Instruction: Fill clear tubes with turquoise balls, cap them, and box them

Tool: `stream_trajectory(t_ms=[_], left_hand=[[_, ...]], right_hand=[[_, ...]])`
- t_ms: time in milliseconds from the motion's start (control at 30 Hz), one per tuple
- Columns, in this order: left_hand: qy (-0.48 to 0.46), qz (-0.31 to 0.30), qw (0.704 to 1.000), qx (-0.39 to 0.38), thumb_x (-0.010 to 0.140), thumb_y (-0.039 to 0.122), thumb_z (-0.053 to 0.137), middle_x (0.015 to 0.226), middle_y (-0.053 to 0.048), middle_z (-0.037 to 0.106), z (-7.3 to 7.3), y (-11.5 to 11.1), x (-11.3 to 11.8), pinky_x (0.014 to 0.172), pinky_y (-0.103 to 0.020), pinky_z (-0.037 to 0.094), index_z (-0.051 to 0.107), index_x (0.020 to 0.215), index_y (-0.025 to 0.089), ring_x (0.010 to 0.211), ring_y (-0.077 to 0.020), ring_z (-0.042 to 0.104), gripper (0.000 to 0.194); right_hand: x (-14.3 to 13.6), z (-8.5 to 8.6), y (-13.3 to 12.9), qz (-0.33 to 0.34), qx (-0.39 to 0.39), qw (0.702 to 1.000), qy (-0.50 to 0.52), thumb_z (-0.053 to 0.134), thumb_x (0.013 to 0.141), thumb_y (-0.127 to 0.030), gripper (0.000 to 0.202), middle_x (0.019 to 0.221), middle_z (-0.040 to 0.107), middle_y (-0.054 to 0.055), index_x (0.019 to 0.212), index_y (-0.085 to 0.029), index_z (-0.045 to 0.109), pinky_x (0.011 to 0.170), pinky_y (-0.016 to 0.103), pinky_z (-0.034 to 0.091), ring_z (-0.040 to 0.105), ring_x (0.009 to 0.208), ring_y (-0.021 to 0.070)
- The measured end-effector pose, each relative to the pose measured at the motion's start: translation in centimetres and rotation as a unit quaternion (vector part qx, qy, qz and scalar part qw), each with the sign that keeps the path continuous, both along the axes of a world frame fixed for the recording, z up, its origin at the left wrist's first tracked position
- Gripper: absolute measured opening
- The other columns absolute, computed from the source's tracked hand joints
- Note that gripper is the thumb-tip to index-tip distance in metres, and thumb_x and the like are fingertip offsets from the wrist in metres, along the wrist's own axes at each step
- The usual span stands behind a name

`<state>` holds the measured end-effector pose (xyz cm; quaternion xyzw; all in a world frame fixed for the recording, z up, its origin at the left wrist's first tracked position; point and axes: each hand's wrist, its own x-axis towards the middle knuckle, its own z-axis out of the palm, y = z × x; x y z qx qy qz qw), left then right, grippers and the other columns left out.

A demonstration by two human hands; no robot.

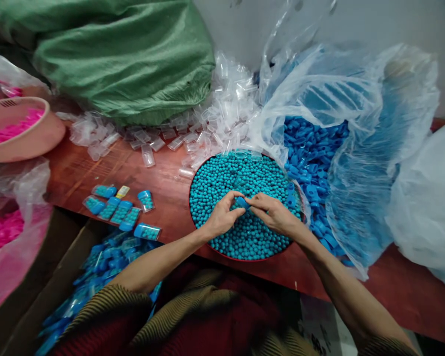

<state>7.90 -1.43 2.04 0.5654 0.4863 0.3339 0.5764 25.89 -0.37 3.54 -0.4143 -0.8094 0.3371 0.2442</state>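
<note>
Thumb and finger of the left hand (pixel 224 216) pinch a blue cap (pixel 241 202) near the middle of the frame, and the right hand (pixel 272 211) pinches it from the other side. Whether the cap sits on a tube is too blurred to tell. Gripping it from 2 sides probably keeps so small a piece steady.

Both hands are over the beads (pixel 250 237) in a round basin (pixel 241 258), perhaps so that any stray bead drops back among the rest. Clear tubes (pixel 226 121) are heaped behind it, top centre, and loose caps (pixel 311 148) fill an open bag (pixel 363 198) at right; both supplies seem placed within easy reach.

On the desk (pixel 92 170), left of centre, 7 filled tubes (pixel 121 211) lie on their sides, loosely grouped, likely to keep them apart from the empties. More capped pieces (pixel 104 262) are piled below the desk edge, lower left.
</note>
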Motion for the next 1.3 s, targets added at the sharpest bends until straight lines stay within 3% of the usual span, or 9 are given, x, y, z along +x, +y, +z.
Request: stream_trajectory(t_ms=[67, 167, 300, 467, 633, 767, 867, 1033, 1300], left_hand=[[-0.03, -0.027, 0.998, -0.042, 0.078, 0.023, 0.051, 0.073, 0.005, 0.048, 0.5, 0.1, -0.2, 0.041, -0.017, 0.04, 0.043, 0.112, 0.021, 0.048, -0.0059, 0.048, 0.035], [-0.028, -0.048, 0.997, -0.06, 0.079, 0.023, 0.051, 0.071, 0.006, 0.048, 1.2, 0.2, -0.5, 0.039, -0.016, 0.039, 0.041, 0.11, 0.021, 0.044, -0.0055, 0.049, 0.033], [0.016, -0.04, 0.999, -0.028, 0.079, 0.02, 0.051, 0.077, 0.004, 0.05, 1.3, 0.0, -0.3, 0.044, -0.017, 0.041, 0.042, 0.112, 0.022, 0.048, -0.0043, 0.047, 0.034], [-0.008, 0.009, 0.999, 0.037, 0.078, 0.019, 0.055, 0.087, -0.001, 0.056, 0.7, -0.3, -0.2, 0.06, -0.022, 0.047, 0.041, 0.121, 0.02, 0.066, -0.0094, 0.052, 0.045], [-0.033, -0.017, 0.999, -0.001, 0.081, 0.022, 0.049, 0.085, 0.001, 0.056, 0.8, -0.1, -0.8, 0.058, -0.024, 0.047, 0.036, 0.129, 0.022, 0.058, -0.009, 0.05, 0.049], [-0.033, -0.02, 0.998, 0.056, 0.079, 0.018, 0.049, 0.101, -0.004, 0.058, 1.2, 0.0, -0.9, 0.08, -0.03, 0.049, 0.039, 0.126, 0.019, 0.083, -0.0142, 0.056, 0.048], [-0.005, -0.032, 0.996, 0.08, 0.077, 0.016, 0.049, 0.108, -0.005, 0.056, 1.2, 0.0, -0.8, 0.092, -0.033, 0.044, 0.041, 0.123, 0.019, 0.098, -0.0167, 0.054, 0.046], [-0.004, 0.0, 0.997, 0.081, 0.077, 0.016, 0.049, 0.116, -0.004, 0.053, 0.9, -0.3, -0.5, 0.096, -0.031, 0.04, 0.043, 0.12, 0.02, 0.101, -0.0154, 0.052, 0.043], [-0.04, 0.026, 0.998, 0.033, 0.076, 0.014, 0.052, 0.095, -0.001, 0.055, 1.3, -0.5, 0.2, 0.085, -0.026, 0.043, 0.046, 0.102, 0.019, 0.09, -0.013, 0.052, 0.027]], right_hand=[[0.4, 0.3, 0.3, -0.032, -0.08, 0.993, 0.08, 0.053, 0.083, -0.033, 0.024, 0.08, 0.065, 0.004, 0.094, -0.018, 0.069, 0.07, 0.029, 0.048, 0.059, 0.073, 0.0145], [0.0, -0.1, 0.2, -0.162, -0.162, 0.956, 0.182, 0.062, 0.076, -0.04, 0.029, 0.08, 0.068, 0.003, 0.093, -0.016, 0.067, 0.063, 0.029, 0.05, 0.06, 0.066, 0.0142], [-2.1, -1.2, -0.6, -0.273, -0.07, 0.943, 0.176, 0.061, 0.078, -0.043, 0.037, 0.085, 0.07, 0.006, 0.104, -0.016, 0.064, 0.07, 0.035, 0.053, 0.064, 0.072, 0.018], [-3.3, -2.0, -1.9, -0.149, 0.054, 0.987, 0.027, 0.048, 0.087, -0.044, 0.055, 0.129, 0.056, 0.016, 0.135, -0.017, 0.044, 0.096, 0.045, 0.045, 0.054, 0.118, 0.0274], [-3.0, -2.4, -2.7, -0.072, 0.109, 0.989, -0.063, 0.065, 0.072, -0.055, 0.103, 0.134, 0.046, 0.024, 0.147, -0.012, 0.009, 0.093, 0.051, 0.046, 0.05, 0.12, 0.0348], [-3.5, -1.9, -2.6, -0.084, 0.19, 0.973, -0.097, 0.068, 0.073, -0.047, 0.099, 0.132, 0.045, 0.025, 0.145, -0.011, 0.011, 0.094, 0.054, 0.044, 0.047, 0.121, 0.0375], [-4.0, -1.7, -2.5, -0.1, 0.197, 0.971, -0.093, 0.065, 0.076, -0.04, 0.092, 0.133, 0.042, 0.025, 0.145, -0.011, 0.01, 0.091, 0.051, 0.048, 0.047, 0.122, 0.0359], [-4.2, -1.9, -2.5, -0.097, 0.203, 0.97, -0.096, 0.059, 0.078, -0.039, 0.082, 0.117, 0.053, 0.025, 0.14, -0.005, 0.019, 0.071, 0.044, 0.056, 0.06, 0.099, 0.0331], [-3.7, -1.5, -2.1, -0.087, 0.187, 0.972, -0.116, 0.059, 0.075, -0.044, 0.069, 0.102, 0.058, 0.017, 0.13, -0.01, 0.034, 0.054, 0.033, 0.053, 0.063, 0.079, 0.0257]])
